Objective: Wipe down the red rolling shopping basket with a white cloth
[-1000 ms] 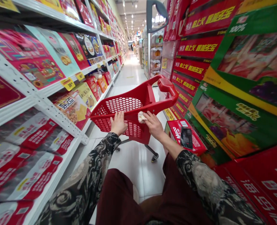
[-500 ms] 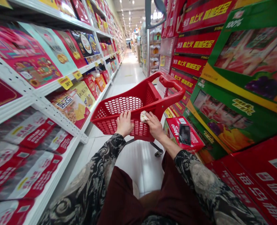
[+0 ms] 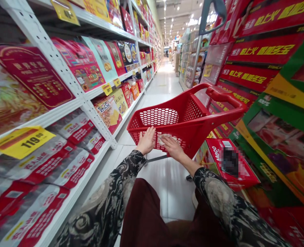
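A red plastic shopping cart (image 3: 196,128) with a perforated basket stands sideways in front of me, its handle to the right. My left hand (image 3: 146,141) lies against the near side of the basket by its rim, fingers stretched out, nothing in it. Just to the right, my right hand (image 3: 173,147) presses a crumpled white cloth (image 3: 163,138) against the same perforated wall. The fingers cover most of the cloth, so I cannot tell whether it is cloth or tissue.
White shelving (image 3: 90,113) with boxed goods and yellow price tags (image 3: 25,140) runs along my left. Stacked red drink cartons (image 3: 260,51) and green juice boxes (image 3: 278,151) rise on my right. A red box (image 3: 234,164) sits low beside the cart, a dark object on top.
My view has turned left, so the cart and shelves appear farther right. My right hand has slid along the basket wall toward my left hand, taking the cloth lower.
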Motion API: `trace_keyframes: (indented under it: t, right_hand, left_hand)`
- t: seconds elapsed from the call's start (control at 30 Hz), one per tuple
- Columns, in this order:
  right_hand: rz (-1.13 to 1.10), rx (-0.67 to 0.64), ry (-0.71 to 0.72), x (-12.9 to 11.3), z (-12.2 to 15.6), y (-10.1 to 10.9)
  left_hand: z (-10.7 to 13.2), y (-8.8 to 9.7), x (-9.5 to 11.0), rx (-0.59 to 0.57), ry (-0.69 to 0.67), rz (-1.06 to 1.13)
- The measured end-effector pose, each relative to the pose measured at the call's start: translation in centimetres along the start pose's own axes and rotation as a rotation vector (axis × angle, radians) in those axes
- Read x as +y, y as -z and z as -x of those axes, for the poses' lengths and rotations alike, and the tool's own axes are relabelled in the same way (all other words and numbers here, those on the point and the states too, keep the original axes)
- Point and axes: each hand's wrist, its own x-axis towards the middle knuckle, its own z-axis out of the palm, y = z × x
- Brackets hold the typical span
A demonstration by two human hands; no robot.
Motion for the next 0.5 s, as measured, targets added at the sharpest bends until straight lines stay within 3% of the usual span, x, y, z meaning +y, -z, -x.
trace_keyframes:
  t: [0.1,0.17,0.3,0.37,0.43,0.5]
  right_hand:
    - [0.009,-0.115,0.028,-0.2,2.4,-0.8]
    - [-0.004,-0.106,0.041,-0.3,2.3,0.0]
    - [-0.01,0.109,0.042,-0.7,-2.5,2.8]
    - [0.011,0.153,0.024,-0.8,-5.1,3.3]
    - [0.016,0.11,0.027,-0.9,-5.9,2.6]
    - [0.009,0.001,0.052,-0.9,-4.8,0.9]
  left_hand:
    - [0.9,-0.8,-0.8,0.02,0.029,0.005]
    - [1.6,-1.7,-1.4,0.012,0.087,0.033]
    - [2.4,-3.5,-2.1,-0.02,0.152,0.095]
    - [2.6,-4.0,-2.0,-0.046,0.168,0.109]
    - [3.0,-4.3,-1.8,-0.066,0.174,0.113]
    - [3.5,-4.4,-1.7,-0.073,0.169,0.11]
